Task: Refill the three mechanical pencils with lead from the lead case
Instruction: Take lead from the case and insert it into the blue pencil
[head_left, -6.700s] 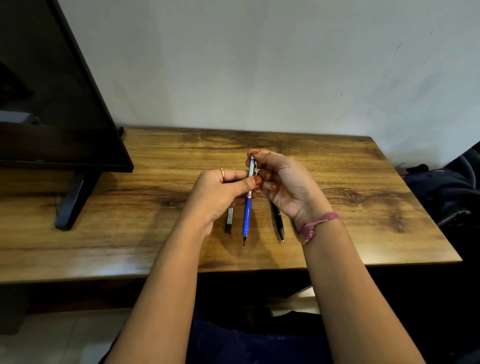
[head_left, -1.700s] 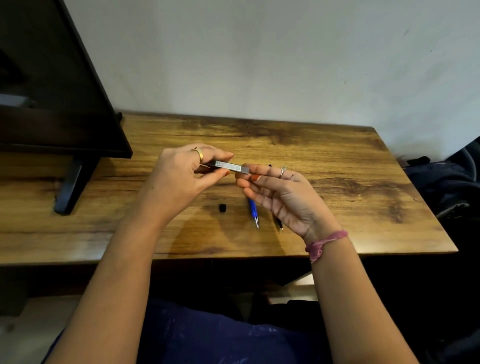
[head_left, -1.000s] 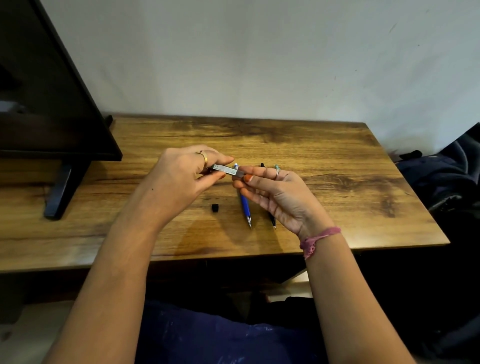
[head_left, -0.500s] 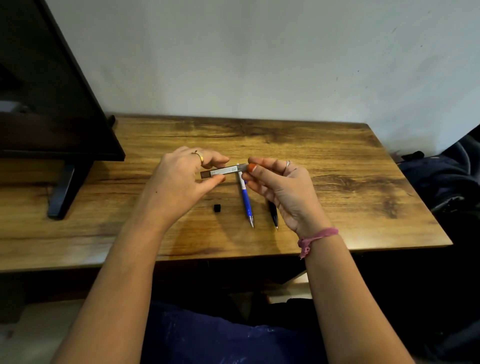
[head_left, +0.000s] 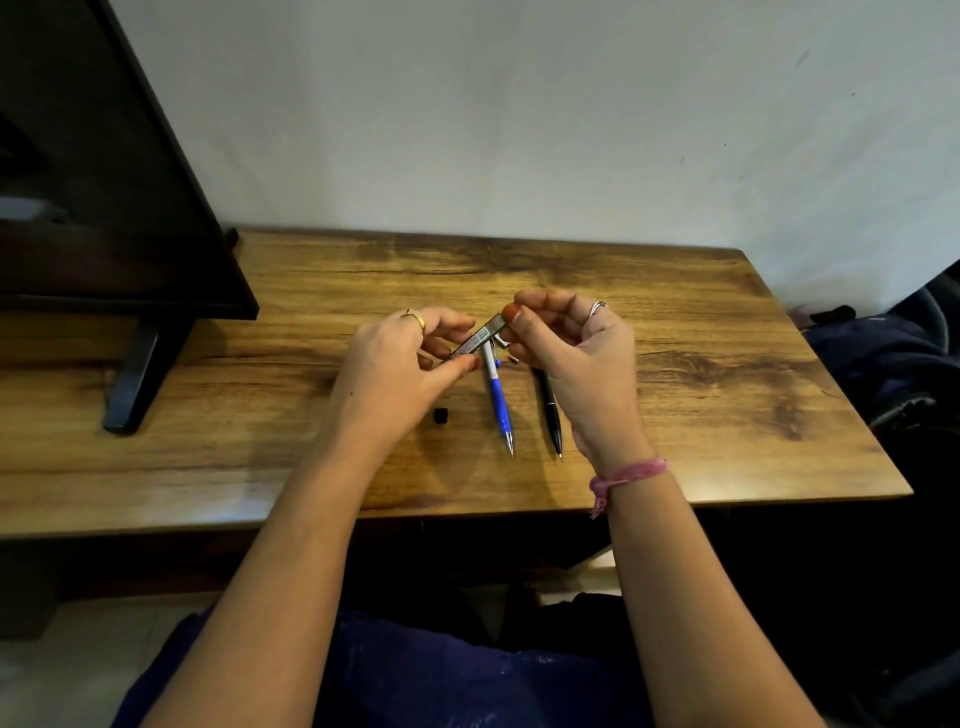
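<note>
The left hand (head_left: 400, 364) grips the lead case (head_left: 479, 336) between its thumb and curled fingers, above the wooden worktop (head_left: 727, 364). The case is a slim grey stick, tilted so that its far end rises to the right. There the right hand (head_left: 582, 353) meets it, with thumb and forefinger pinched together at the upper end of the case; whether they hold a lead or only the tip of the case, I cannot tell. Under the two hands the blue pencil (head_left: 500, 405) lies on the worktop with its point toward the person. Just to its right, apart from it, lies the black pencil (head_left: 551, 410), almost parallel, its upper part hidden by the right hand. A small black cap (head_left: 440, 415) lies on the worktop to the left of the blue pencil, near the left wrist. A third pencil is not clearly seen. On the far left stands a dark screen (head_left: 104, 182) on its foot.
</note>
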